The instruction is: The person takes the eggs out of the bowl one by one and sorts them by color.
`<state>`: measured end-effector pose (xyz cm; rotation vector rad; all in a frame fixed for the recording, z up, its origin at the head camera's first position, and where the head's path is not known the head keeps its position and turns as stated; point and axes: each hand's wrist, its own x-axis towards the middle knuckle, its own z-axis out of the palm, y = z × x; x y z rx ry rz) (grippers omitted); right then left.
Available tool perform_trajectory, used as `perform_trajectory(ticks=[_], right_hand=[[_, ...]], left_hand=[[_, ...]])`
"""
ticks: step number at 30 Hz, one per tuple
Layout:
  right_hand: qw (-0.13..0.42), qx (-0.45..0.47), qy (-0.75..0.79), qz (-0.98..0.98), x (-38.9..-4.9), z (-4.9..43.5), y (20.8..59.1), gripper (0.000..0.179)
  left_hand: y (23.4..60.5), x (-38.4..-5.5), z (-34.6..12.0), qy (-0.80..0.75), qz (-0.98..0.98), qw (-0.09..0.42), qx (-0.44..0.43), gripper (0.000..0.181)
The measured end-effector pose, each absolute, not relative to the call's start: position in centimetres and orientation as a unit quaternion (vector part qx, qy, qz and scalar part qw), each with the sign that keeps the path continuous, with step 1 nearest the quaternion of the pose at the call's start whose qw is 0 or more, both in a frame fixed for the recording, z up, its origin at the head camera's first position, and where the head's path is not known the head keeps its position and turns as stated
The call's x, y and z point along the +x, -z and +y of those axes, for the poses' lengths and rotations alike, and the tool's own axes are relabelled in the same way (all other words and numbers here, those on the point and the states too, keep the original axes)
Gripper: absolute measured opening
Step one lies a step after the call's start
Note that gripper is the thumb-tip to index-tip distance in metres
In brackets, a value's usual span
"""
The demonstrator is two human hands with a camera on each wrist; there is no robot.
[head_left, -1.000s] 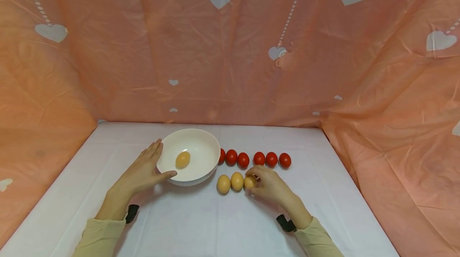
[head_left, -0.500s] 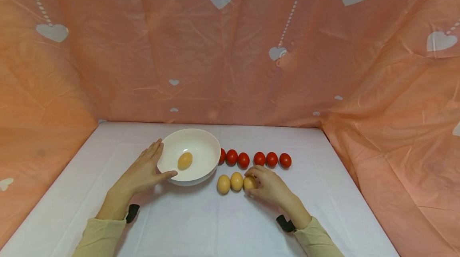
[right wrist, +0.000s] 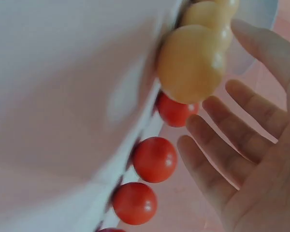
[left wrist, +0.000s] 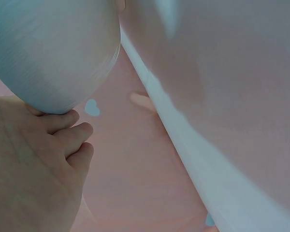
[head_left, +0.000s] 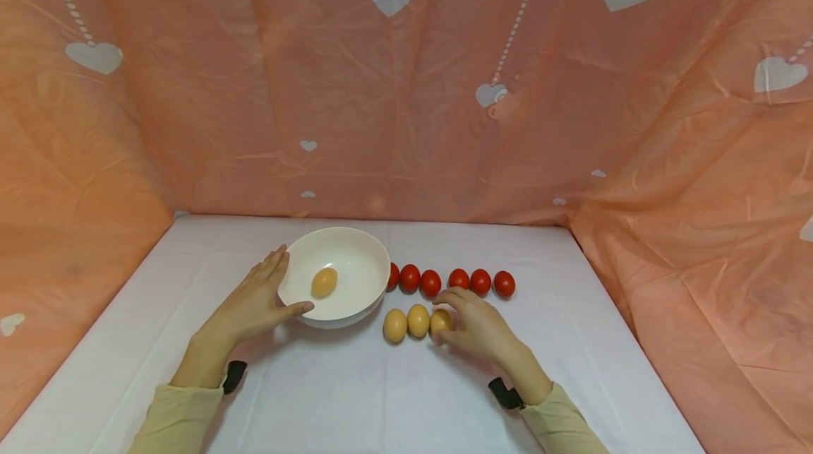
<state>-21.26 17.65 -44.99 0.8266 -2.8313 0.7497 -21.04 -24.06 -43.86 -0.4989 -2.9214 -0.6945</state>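
My left hand (head_left: 254, 302) lies against the left side of a white bowl (head_left: 365, 267), thumb along the near rim and fingers along the outer wall. In the left wrist view the fingertips touch the bowl's underside (left wrist: 58, 48). One brown egg (head_left: 324, 283) lies inside the bowl. To its right, three more eggs stand in a row on the table. My right hand (head_left: 478, 323) is around the rightmost egg (head_left: 440, 321). The right wrist view has its fingers spread beside that egg (right wrist: 191, 63), with a gap between them.
Behind the eggs runs a row of several red cherry tomatoes (head_left: 480, 282); the leftmost is partly hidden by the bowl. A white cloth covers the table (head_left: 330, 397). Peach curtains (head_left: 406, 122) with pale hearts hang at the back and sides.
The egg in the bowl has rocked slightly right, then back left. The fingers of my right hand have spread a little away from the rightmost egg. My left hand has stayed on the bowl.
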Motion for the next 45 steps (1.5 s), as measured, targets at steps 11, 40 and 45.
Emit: perform_trajectory(ticks=[11, 40, 45], right_hand=[[0.135, 0.274, -0.291, -0.907, -21.9, 14.6, 42.8, 0.053], [0.113, 0.368, -0.292, -0.876, -25.7, 3.9, 40.9, 0.043], [0.09, 0.38, -0.263, -0.882, -26.3, 2.4, 41.2, 0.041]], left_hand=[[43.9, -20.9, -24.2, 0.23, -0.959, 0.043, -0.158, 0.118], [44.0, -21.0, -24.2, 0.226, -0.958, 0.065, -0.167, 0.114], [44.0, -21.0, -24.2, 0.228, -0.958, 0.058, -0.164, 0.115]])
